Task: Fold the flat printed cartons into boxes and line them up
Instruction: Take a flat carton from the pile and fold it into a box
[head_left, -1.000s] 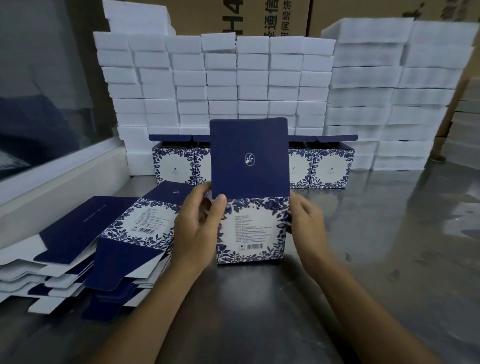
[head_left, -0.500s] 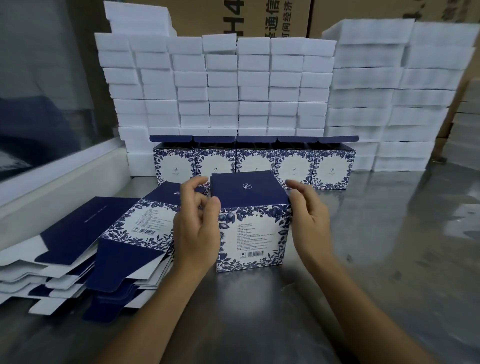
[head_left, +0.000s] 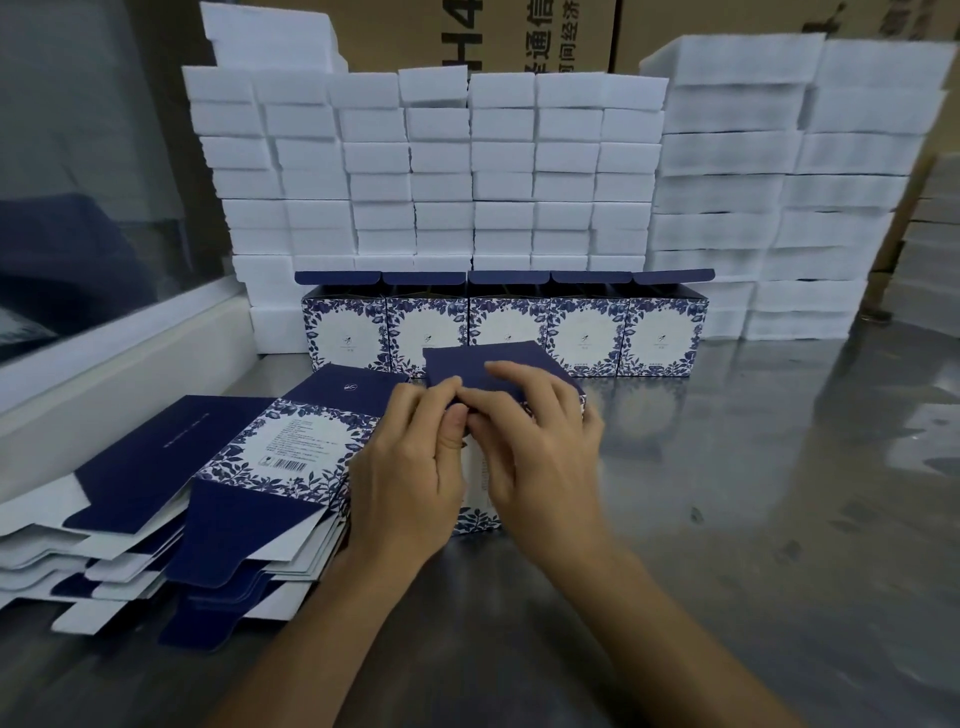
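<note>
If we press unevenly, the tuck flap could crease or miss its slot. Our left hand (head_left: 410, 467) and right hand (head_left: 535, 452) both pinch the navy lid (head_left: 483, 364) of the carton (head_left: 475, 519), which stands beneath our fingers, before the row of finished boxes (head_left: 504, 332).

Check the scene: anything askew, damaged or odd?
Nothing damaged. The five boxes stand in a straight row, lids open. The flat cartons lie in a loosely fanned pile; both hands work the near box's lid.
</note>
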